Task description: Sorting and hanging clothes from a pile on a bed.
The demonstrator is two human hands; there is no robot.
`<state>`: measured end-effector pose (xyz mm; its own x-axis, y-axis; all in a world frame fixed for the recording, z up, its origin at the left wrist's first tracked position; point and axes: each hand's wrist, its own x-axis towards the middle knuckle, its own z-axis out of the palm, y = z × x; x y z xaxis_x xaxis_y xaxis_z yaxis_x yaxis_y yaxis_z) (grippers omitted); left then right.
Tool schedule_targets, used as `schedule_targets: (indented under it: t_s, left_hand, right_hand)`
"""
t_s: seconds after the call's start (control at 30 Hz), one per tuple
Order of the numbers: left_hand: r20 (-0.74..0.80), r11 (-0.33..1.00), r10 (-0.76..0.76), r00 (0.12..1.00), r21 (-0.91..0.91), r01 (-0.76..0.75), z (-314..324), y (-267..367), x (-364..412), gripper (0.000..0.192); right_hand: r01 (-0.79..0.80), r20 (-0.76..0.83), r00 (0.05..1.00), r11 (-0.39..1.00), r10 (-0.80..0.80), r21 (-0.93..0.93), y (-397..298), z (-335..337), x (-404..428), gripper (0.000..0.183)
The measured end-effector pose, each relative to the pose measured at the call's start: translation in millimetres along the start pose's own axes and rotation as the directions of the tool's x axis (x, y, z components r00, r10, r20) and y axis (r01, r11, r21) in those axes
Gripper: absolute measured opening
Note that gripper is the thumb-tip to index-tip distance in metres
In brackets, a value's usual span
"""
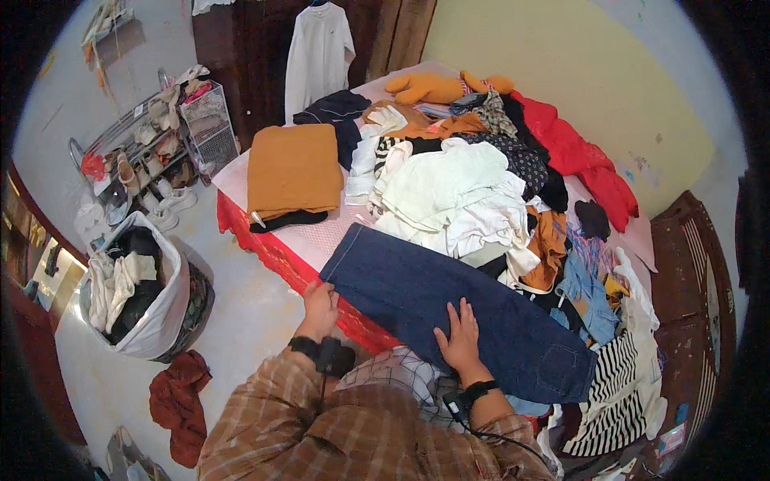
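Dark blue denim trousers [421, 282], folded lengthwise, lie across the near side of the bed, partly over a heap of clothes. My left hand [320, 305] grips their left end at the lower corner, fingers curled over the edge. My right hand [460, 337] rests on the denim near the middle, palm down with fingers spread. Beyond my left hand, a folded mustard-brown garment [293, 168] sits on a black one [289, 221] on the pink bed cover [231, 174]. White and pale shirts [451, 186] are heaped behind the trousers.
A white-lined laundry basket [180, 288] holding clothes stands on the floor at left, with a rust-red cloth [178, 403] near it. A shoe rack [144, 150] is behind. Striped clothing [613, 391] hangs at the right, beside a dark wooden cabinet [680, 300].
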<state>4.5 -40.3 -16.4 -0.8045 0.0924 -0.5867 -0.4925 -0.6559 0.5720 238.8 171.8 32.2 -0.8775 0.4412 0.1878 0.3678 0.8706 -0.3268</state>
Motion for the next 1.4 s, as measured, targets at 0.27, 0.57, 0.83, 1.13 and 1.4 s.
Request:
schedule_targets:
  t_s: [0.27, 0.57, 0.83, 1.13, 1.4]
  left_hand:
    - [0.367, 0.946, -0.175, 0.914, 0.319, 0.053, 22.0, -9.1, -37.1, 0.027]
    - [0.625, 0.936, -0.337, 0.704, 0.140, 0.323, 52.1, 13.0, -24.7, 0.045]
    - [0.711, 0.976, -0.183, 0.679, 0.215, 0.039, 101.2, 29.2, -78.8, 0.053]
    - [0.996, 0.330, -0.081, 0.035, 0.060, -0.942, 147.7, -66.1, -174.5, 0.071]
    - [0.821, 0.233, -0.444, -0.359, -0.280, -0.931, 68.0, -164.6, -177.8, 0.047]
  right_hand:
    - [0.099, -0.110, 0.988, 0.990, -0.110, -0.096, -40.1, -6.1, 56.9, 0.066]
    - [-0.230, -0.298, 0.925, 0.972, 0.236, 0.056, -28.4, 19.7, 84.4, 0.065]
    - [-0.347, -0.365, 0.870, 0.938, 0.332, 0.025, -16.3, 18.7, 77.5, 0.062]
    - [0.012, -0.194, 0.978, 0.910, 0.075, 0.414, -3.7, -18.1, -47.4, 0.049]
    - [-0.364, 0.156, 0.666, 0.135, 0.730, 0.921, 44.8, -63.5, -154.2, 0.030]
